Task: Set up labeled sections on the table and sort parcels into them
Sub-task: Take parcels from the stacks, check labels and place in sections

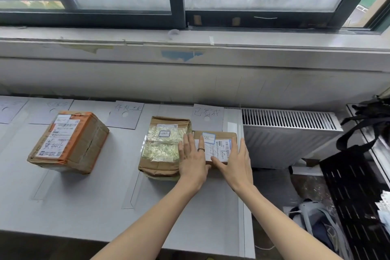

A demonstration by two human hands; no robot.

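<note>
A small cardboard parcel [219, 143] with a white shipping label lies near the table's right edge, below a handwritten paper label [207, 115]. My left hand [193, 158] lies flat with straight fingers on the parcel's left side. My right hand [237, 164] touches its right side, fingers straight. A larger taped box [162, 148] sits directly to its left, touching it, below another paper label [125, 115]. An orange-taped box [67, 142] stands farther left.
Two more paper labels [50, 111] lie along the back edge of the grey table [105, 207]. A white radiator [289, 133] stands right of the table. A black perforated rack [354, 196] and bags on the floor fill the right side.
</note>
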